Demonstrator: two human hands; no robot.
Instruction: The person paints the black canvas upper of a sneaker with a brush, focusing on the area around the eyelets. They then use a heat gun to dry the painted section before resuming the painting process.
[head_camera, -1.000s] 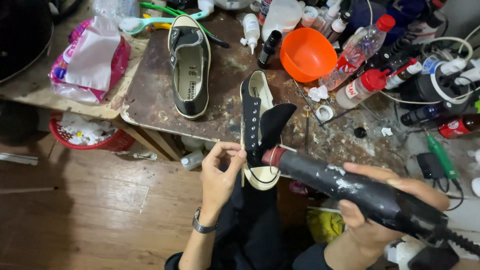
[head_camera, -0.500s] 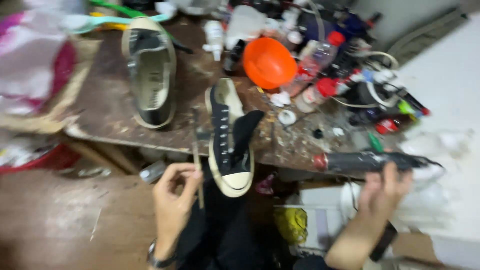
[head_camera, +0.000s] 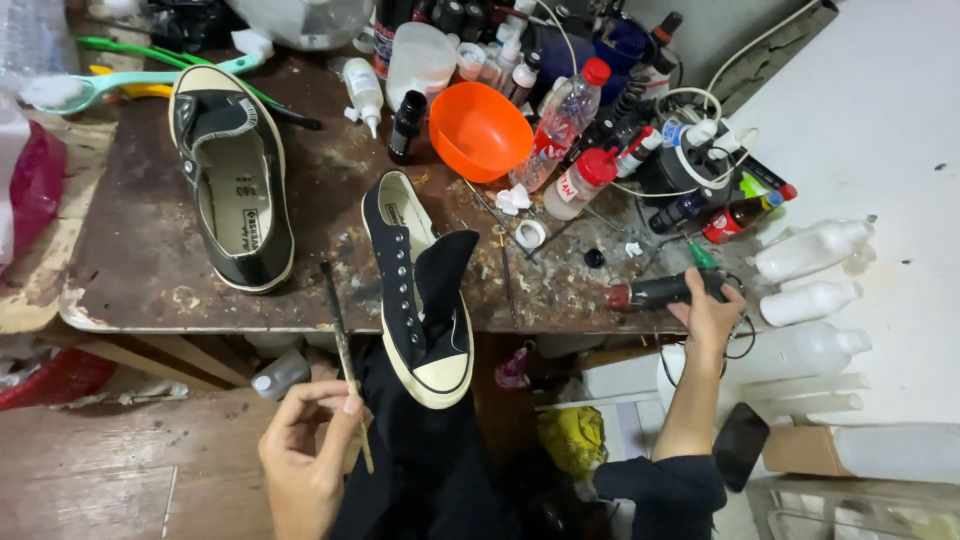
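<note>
My left hand (head_camera: 305, 445) pinches a thin dark brush (head_camera: 345, 355), held upright below the table's front edge. Just to its right a black canvas sneaker (head_camera: 420, 285) with a cream sole hangs over that edge, tongue pulled out. My right hand (head_camera: 710, 310) reaches far right and grips a black heat gun (head_camera: 660, 290) lying at the right end of the worn brown table (head_camera: 330, 190). A second black sneaker (head_camera: 235, 180) lies on the table to the left, opening up.
An orange bowl (head_camera: 478, 130), red-capped bottles (head_camera: 565, 125), small glue bottles (head_camera: 365, 90) and tangled cables (head_camera: 690, 120) crowd the table's back. White plastic bottles (head_camera: 810, 250) lie on a white surface at right. A green-handled brush (head_camera: 110, 85) and a pink bag (head_camera: 35, 180) sit left.
My right hand has carried the heat gun away from the hanging sneaker to the table's right end. My left hand has dropped lower with the brush.
</note>
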